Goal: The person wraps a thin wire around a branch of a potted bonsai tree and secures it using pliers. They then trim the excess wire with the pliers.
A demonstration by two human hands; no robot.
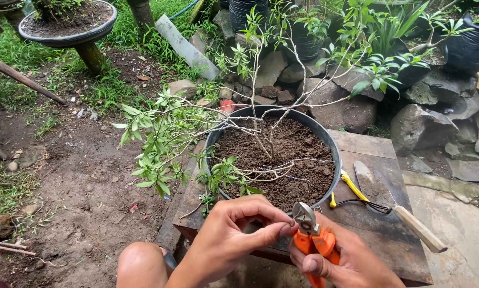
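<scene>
— What's in your hands?
— My right hand [338, 261] is closed around one orange cutter [311, 237]. My left hand [239, 226] pinches something thin at its jaws; I can't tell what.

— And beyond them?
— One black pot [325, 136] with one small tree [261, 133] stands on one wooden table [378, 224]. Beside it lie one trowel [394, 205] and one yellow-handled tool [351, 186].

The cutters [311, 237] show dull grey metal blades and glossy orange plastic grips, the pot [325, 140] is smooth black plastic filled with crumbly matt soil [293, 152], and the table [380, 224] is rough, weathered wood.
</scene>
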